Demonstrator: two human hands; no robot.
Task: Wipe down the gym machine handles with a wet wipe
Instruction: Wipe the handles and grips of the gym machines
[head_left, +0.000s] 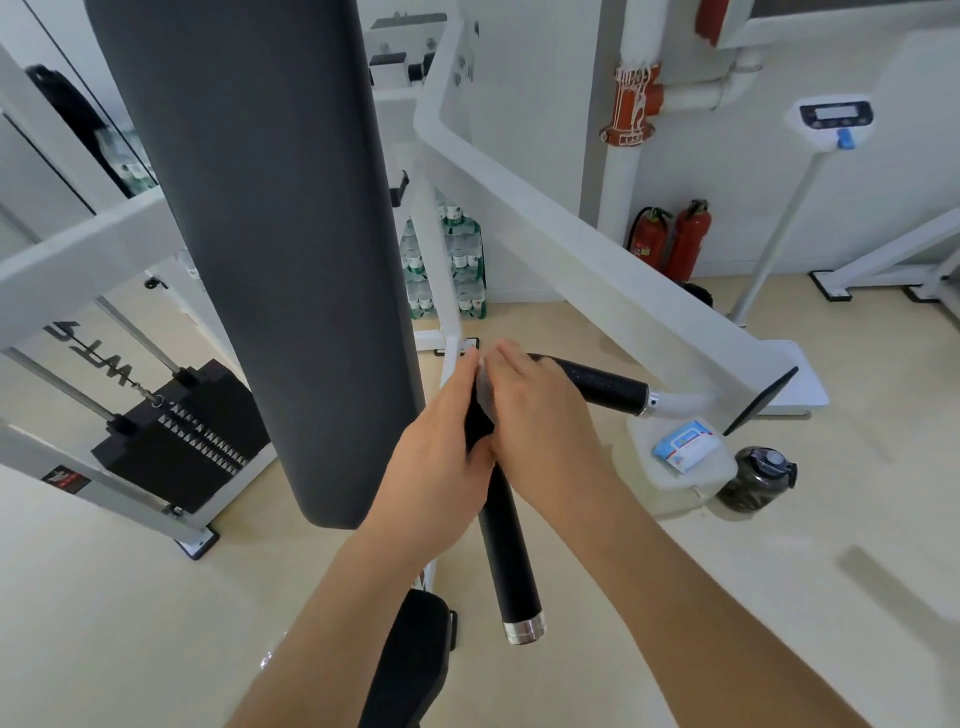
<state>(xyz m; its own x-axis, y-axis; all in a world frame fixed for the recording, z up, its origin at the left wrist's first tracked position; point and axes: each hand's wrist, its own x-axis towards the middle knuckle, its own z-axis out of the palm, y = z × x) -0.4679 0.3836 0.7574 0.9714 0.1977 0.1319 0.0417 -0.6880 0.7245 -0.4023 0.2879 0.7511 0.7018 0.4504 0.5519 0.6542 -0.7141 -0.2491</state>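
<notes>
Both forearms reach in. Left hand (441, 441) grip is clamped round the upright black handle (511, 561). Right hand (540, 415) grip is closed on the wet wipe (484, 387), pressing it to the same handle. Second handle (597, 387) sticks out to the right. Wipe pack (685, 448) lies on the machine base (670, 486), with the bottle (758, 480) beside it.

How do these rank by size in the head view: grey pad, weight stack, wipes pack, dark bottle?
Largest: grey pad, though nearest the camera.
Then weight stack.
Then dark bottle and wipes pack: look alike, unranked.
</notes>
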